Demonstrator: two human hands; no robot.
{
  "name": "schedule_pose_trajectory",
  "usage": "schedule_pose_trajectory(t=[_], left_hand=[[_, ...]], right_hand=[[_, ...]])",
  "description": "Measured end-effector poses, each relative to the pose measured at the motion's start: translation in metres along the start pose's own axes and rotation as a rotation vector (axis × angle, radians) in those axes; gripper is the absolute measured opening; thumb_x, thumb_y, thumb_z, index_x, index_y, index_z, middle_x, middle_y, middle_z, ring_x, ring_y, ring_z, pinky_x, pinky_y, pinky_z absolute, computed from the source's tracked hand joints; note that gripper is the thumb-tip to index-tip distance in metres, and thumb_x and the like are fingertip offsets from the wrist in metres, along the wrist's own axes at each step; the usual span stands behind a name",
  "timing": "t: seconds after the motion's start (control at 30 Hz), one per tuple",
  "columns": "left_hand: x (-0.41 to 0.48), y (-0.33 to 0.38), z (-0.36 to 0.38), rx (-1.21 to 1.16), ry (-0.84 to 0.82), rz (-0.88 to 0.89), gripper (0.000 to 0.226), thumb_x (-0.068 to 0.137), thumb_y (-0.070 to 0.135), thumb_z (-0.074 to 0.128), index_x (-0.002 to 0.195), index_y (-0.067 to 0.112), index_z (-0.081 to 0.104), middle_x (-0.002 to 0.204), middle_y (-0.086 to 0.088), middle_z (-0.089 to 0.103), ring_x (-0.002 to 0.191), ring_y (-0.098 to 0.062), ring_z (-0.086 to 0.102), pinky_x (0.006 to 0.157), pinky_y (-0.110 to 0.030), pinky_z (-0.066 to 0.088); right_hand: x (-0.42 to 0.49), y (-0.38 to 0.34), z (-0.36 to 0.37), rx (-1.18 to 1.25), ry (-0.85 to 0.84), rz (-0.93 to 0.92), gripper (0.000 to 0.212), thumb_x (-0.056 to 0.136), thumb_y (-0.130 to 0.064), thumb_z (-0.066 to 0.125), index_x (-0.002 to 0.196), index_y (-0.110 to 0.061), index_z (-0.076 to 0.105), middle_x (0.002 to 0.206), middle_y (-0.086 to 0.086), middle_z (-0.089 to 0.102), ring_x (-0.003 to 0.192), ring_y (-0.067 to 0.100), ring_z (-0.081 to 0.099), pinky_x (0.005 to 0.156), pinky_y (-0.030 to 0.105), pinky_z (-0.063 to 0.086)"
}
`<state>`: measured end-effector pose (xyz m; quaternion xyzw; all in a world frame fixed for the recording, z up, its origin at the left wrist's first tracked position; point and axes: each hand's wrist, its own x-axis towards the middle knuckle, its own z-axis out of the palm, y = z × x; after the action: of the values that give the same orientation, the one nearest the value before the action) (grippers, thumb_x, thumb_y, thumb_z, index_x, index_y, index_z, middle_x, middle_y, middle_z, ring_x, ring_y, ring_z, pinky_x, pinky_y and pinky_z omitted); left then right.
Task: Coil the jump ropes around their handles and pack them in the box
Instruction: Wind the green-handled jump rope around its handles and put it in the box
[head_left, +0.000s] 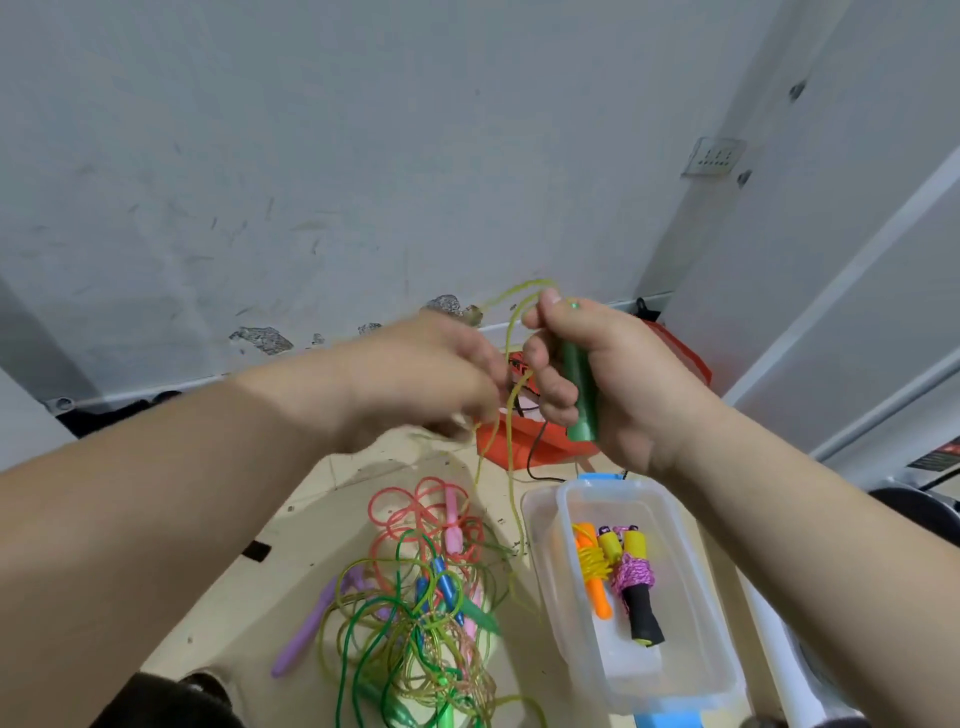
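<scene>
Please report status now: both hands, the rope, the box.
Right hand grips green handle. Left hand blurred at yellow-green rope, grip unclear. Box open, two coiled ropes inside. Tangled pile beside box.

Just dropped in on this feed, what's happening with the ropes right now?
A person seems to be starting to wind a rope. The right hand holds a green handle upright in its grip, and the yellow-green rope loops over the top and trails down towards the floor. The left hand, blurred, is at the rope; its hold is unclear. Two wound ropes lie in the clear box; a tangled pile of ropes lies left of it.
</scene>
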<state>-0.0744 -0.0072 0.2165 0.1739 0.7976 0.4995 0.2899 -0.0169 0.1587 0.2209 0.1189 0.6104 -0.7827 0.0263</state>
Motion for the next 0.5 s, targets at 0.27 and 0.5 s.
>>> schedule_pose_trajectory(t=[0.27, 0.5], left_hand=[[-0.003, 0.005, 0.022, -0.006, -0.026, 0.08, 0.02, 0.1, 0.014, 0.058, 0.086, 0.005, 0.067, 0.089, -0.014, 0.075, 0.08, -0.027, 0.075, 0.071, -0.039, 0.061], [0.005, 0.03, -0.005, -0.674, 0.248, 0.098, 0.015, 0.1, 0.006, 0.048, 0.092, -0.001, 0.059, 0.079, -0.019, 0.069, 0.072, -0.027, 0.076, 0.07, -0.038, 0.065]], right_hand=[[0.003, -0.007, -0.003, 0.261, 0.019, 0.047, 0.028, 0.106, -0.04, 0.05, 0.096, -0.014, 0.057, 0.073, 0.003, 0.062, 0.036, 0.009, 0.032, 0.036, 0.02, 0.025], [-0.001, 0.003, -0.011, -0.224, -0.012, 0.062, 0.059, 0.094, -0.063, 0.054, 0.108, -0.006, 0.065, 0.088, 0.009, 0.07, 0.042, 0.017, 0.029, 0.04, 0.021, 0.026]])
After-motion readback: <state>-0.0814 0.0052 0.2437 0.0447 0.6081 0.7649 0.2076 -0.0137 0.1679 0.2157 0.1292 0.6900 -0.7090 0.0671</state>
